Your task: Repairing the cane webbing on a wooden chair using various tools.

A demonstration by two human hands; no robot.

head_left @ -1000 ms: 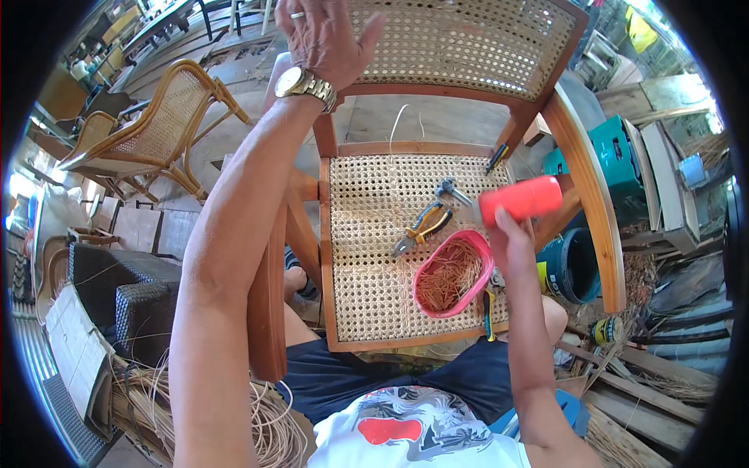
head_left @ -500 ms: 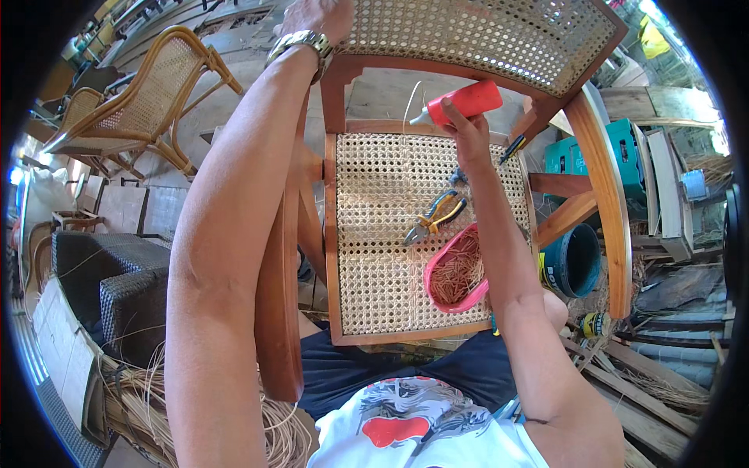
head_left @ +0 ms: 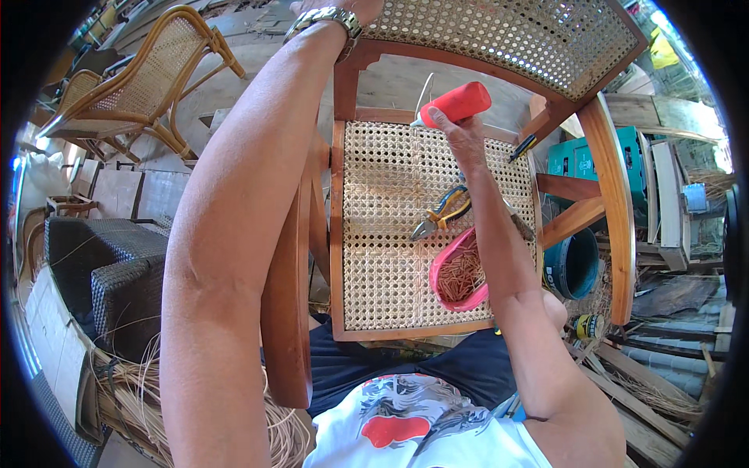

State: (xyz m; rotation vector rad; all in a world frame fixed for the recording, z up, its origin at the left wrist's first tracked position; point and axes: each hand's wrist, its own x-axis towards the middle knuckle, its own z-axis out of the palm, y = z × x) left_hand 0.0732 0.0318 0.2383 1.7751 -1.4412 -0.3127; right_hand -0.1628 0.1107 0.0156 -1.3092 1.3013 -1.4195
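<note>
My right hand (head_left: 466,142) is wrapped round a red squeeze bottle (head_left: 462,100), tilted so its pale nozzle (head_left: 417,123) points at the far rail of a wooden chair's woven cane seat (head_left: 378,292). A loose cane strand (head_left: 425,90) sticks up by the nozzle; whether they touch is unclear. My left hand (head_left: 360,8) is at the chair's cane backrest (head_left: 499,35), cut off by the upper edge, its fingers mostly hidden. On the seat lie yellow-and-blue pliers (head_left: 443,212) and a pink tub (head_left: 437,269) of short reddish pegs (head_left: 460,277), partly covered by my right forearm.
A dark-handled tool (head_left: 523,148) lies at the seat's right edge. Right of the chair stand a teal bucket (head_left: 573,265) and green crate (head_left: 577,160). A rattan chair (head_left: 148,101) is at far left, with a dark woven chair (head_left: 125,273) and cane bundle (head_left: 136,398) nearer.
My right hand has brought the bottle slightly down and left, its nozzle now at the seat's far rail. The chair appears a little further right in view, and my left hand has shifted with it.
</note>
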